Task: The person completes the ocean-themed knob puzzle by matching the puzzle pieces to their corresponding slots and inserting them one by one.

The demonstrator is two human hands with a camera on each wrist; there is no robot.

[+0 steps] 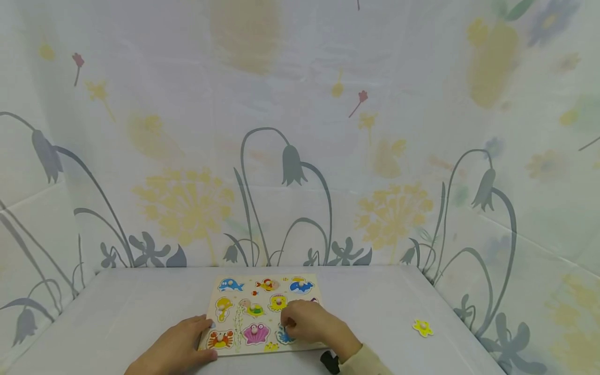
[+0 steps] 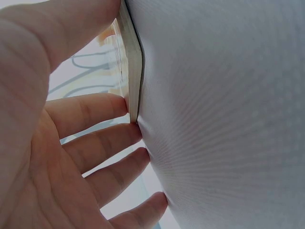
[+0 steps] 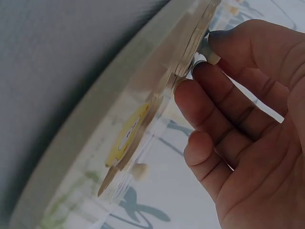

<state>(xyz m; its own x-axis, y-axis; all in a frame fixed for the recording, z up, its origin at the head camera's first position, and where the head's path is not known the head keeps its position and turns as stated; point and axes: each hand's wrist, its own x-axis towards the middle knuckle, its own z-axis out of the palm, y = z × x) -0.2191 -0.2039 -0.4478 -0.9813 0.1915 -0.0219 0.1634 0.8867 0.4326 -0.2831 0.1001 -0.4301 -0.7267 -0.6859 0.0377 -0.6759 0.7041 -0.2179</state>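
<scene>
A wooden knob puzzle board with sea animal pieces lies flat on the table. My right hand is over its lower right part, thumb and fingertips pinching the small knob of a blue piece. That hand covers much of the blue piece, so its full shape is hidden. At the board's near left corner is my left hand, thumb along the near edge and spread, nearly straight fingers against the left side. Lower fingertips touch the white tabletop in the left wrist view.
A yellow star-shaped piece with a knob lies apart on the table, right of the board. Near my right wrist sits a small black object. Behind the table hangs a flower-patterned curtain.
</scene>
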